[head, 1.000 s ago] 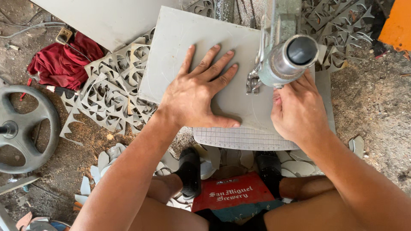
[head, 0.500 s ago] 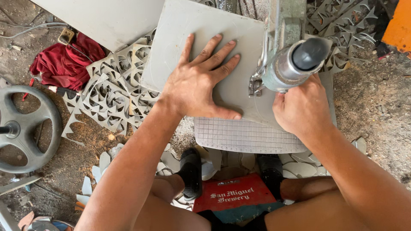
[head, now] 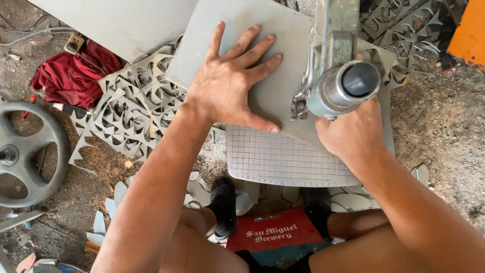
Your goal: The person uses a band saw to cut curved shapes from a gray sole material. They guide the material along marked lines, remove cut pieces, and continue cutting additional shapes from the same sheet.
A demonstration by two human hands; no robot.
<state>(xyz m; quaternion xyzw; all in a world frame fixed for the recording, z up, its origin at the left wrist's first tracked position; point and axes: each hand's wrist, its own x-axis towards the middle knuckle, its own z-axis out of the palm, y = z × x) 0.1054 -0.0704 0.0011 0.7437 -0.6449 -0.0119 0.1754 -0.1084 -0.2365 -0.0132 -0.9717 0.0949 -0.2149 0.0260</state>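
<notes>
We sit low over a small gridded counter (head: pixel 283 159), a pale plate ruled in squares, with our knees drawn up either side of a red crate (head: pixel 275 235) on the floor. A flat grey sheet (head: pixel 242 30) lies across the counter, tilted so one corner runs off toward the upper left. Our left hand (head: pixel 227 86) is spread wide and pressed flat on the sheet, fingers fanned, thumb near the sheet's lower edge; it grips nothing, only bears down. Our right hand (head: pixel 353 134) sits at the sheet's right part, just under the metal arm of the saw (head: pixel 338 65), whose round grey barrel end faces us. The barrel hides the fingers, so we cannot tell how far that hand is closed or whether it pinches the sheet.

The floor around us is bare dirt (head: pixel 439 126) and grit, littered with pale offcuts (head: pixel 348 202) shaped like curved petals. To the left, touching the sheet's edge, lies a stack of grey panels cut into open lattice patterns (head: pixel 131 106); more of the same lattice shows at the upper right. A crumpled red cloth (head: pixel 70 76) lies beyond them, beside a large plain grey board (head: pixel 121 20). A dark spoked wheel (head: pixel 25 151) rests at the far left, and something orange (head: pixel 470 30) stands in the top right corner
</notes>
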